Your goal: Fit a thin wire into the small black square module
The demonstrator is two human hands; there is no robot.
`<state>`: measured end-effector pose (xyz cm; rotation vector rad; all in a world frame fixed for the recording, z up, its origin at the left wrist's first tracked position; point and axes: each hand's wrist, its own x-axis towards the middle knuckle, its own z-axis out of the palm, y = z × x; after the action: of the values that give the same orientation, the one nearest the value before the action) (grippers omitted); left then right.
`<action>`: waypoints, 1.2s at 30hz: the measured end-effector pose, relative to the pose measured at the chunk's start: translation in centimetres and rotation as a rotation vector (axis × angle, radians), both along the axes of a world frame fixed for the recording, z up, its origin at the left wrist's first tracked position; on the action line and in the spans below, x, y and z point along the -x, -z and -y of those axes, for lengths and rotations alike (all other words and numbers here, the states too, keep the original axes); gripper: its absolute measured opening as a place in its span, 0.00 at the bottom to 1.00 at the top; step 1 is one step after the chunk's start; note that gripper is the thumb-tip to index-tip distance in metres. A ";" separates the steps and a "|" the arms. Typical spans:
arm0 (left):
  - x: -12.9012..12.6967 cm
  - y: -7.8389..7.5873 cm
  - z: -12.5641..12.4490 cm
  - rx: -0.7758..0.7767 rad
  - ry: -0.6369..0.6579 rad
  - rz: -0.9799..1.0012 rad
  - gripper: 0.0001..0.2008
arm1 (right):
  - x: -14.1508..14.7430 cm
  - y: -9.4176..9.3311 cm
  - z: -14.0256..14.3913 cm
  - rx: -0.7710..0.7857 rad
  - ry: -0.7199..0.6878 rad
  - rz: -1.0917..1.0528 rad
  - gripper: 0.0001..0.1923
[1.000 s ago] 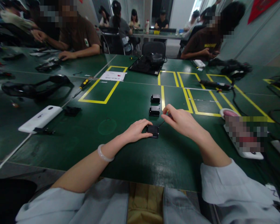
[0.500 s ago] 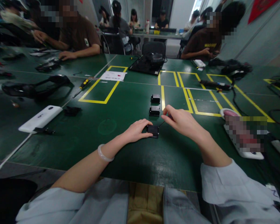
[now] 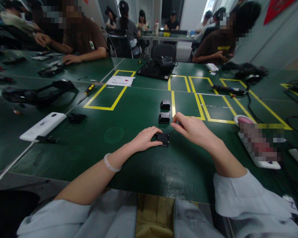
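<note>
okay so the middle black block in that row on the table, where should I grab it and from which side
Pinch the middle block across its left and right side faces, coming from above. It sits flat and low, with blocks before and behind it, while its sides look open.

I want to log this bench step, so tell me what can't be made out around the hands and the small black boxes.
Head view only:
- Thin tool in the right hand: too small and dark to identify; its fingers cover most of it.
- Near black box: left side covered by the left hand; details too small.
- Two farther black boxes: too small to read.
- White device, right: pixelated.
</note>
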<state>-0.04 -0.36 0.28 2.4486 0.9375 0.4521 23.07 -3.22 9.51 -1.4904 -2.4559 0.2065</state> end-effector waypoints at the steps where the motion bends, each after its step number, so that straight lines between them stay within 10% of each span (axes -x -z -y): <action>1: 0.0 0.0 0.0 0.000 0.000 -0.002 0.20 | 0.0 0.0 0.0 -0.005 0.007 0.011 0.11; 36: -0.1 -0.2 0.2 0.016 -0.007 0.009 0.19 | 0.0 0.1 0.0 -0.003 0.005 -0.004 0.10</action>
<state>0.07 -0.52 0.47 2.4283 0.9428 0.4556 23.10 -3.22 9.42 -1.4941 -2.4482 0.2046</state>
